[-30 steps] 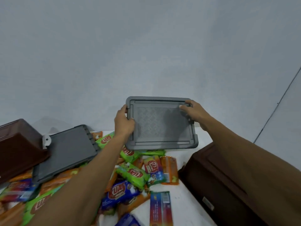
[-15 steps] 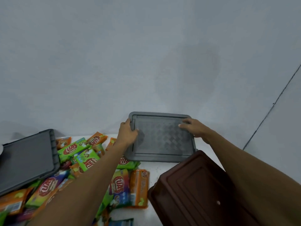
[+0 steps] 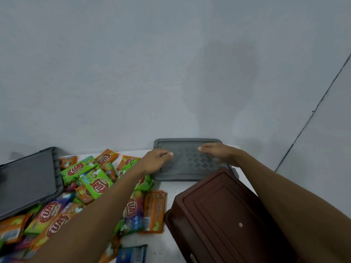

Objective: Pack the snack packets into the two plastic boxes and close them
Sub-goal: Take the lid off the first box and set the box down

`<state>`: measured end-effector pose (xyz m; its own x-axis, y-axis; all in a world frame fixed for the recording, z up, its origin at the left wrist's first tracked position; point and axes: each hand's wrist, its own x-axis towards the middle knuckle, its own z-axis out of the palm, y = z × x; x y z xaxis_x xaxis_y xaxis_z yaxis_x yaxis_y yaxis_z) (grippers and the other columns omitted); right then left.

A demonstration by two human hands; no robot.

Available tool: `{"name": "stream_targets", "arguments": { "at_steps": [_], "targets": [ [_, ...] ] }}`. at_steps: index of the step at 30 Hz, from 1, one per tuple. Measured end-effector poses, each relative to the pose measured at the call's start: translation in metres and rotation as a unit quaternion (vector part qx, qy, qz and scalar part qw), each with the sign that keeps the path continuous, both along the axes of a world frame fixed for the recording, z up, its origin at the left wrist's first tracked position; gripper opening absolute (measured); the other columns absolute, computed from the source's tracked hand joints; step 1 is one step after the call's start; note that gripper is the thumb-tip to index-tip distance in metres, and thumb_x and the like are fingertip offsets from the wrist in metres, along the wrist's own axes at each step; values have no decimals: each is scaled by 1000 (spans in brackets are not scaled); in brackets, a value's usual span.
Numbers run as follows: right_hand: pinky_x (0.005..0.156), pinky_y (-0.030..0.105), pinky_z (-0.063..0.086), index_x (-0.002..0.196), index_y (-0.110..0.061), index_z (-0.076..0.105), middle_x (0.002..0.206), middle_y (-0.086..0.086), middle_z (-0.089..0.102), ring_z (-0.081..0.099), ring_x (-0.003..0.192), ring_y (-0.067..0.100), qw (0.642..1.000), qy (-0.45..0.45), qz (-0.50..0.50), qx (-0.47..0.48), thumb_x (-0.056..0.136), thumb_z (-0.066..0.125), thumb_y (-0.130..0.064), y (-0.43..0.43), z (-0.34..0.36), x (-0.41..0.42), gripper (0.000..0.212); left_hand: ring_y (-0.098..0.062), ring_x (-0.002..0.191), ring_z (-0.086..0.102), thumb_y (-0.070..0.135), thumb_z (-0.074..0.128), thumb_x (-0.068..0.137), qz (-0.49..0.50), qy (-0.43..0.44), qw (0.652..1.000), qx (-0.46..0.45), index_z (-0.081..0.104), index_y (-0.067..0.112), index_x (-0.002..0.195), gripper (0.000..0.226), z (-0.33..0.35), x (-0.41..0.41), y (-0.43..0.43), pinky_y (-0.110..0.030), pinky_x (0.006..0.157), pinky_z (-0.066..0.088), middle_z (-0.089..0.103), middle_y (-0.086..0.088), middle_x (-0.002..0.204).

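Observation:
A grey box lid [image 3: 190, 164] lies flat at the far edge of the white table [image 3: 171, 188], against the wall. My left hand [image 3: 157, 161] rests on its left part with the fingers stretched over the patterned top. On the right part lies my right hand [image 3: 218, 153], fingers pointing left. A dark brown plastic box [image 3: 228, 215] stands in front of the lid with a flat panelled face up, under my right forearm. Several green, orange and purple snack packets [image 3: 96, 184] lie heaped to the left, under my left forearm.
A second grey lid [image 3: 28, 177] lies tilted on the packets at the far left. A blue packet [image 3: 133, 253] lies near the front edge. The grey wall stands right behind the table.
The lid has come down from in front of the wall onto the table's far edge, with both hands still on it. The view has swung right, and the left brown box is out of sight.

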<state>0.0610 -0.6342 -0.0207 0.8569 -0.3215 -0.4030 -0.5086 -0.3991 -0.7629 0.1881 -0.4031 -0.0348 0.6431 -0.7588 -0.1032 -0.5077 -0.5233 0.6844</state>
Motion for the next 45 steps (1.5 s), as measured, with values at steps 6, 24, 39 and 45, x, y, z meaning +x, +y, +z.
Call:
{"name": "stream_targets", "arguments": {
  "at_steps": [6, 24, 39, 45],
  "targets": [
    [100, 37, 42, 128, -26, 56, 131, 4, 56, 60, 113, 20, 999, -32, 6, -12, 94, 52, -50, 33, 28, -31, 41, -19, 108, 60, 45, 44, 99, -16, 54, 997, -47, 66, 22, 122, 39, 14, -34, 32, -37, 93, 44, 66, -1, 118],
    [104, 48, 41, 138, -20, 45, 138, 8, 50, 44, 127, 31, 875, -87, -365, -305, 87, 60, -49, 198, 24, -278, 60, -27, 106, 62, 42, 50, 89, -46, 42, 998, -29, 66, 18, 120, 43, 24, -167, 98, -36, 91, 48, 68, -8, 117],
    [99, 52, 48, 117, -19, 61, 118, 4, 65, 61, 106, 23, 822, -300, -478, 75, 73, 38, -79, 205, 79, -308, 78, -27, 80, 61, 73, 40, 87, 148, 394, 850, -318, 58, 11, 93, 64, 81, -222, 166, -48, 87, 52, 62, -10, 84],
    [96, 47, 48, 119, -22, 59, 109, -2, 63, 59, 104, 22, 842, -268, -433, 177, 83, 41, -77, 193, 84, -319, 69, -15, 54, 54, 76, 34, 87, 169, 383, 851, -316, 62, 21, 82, 62, 92, -247, 158, -25, 48, 46, 58, 2, 56]
  ]
}}
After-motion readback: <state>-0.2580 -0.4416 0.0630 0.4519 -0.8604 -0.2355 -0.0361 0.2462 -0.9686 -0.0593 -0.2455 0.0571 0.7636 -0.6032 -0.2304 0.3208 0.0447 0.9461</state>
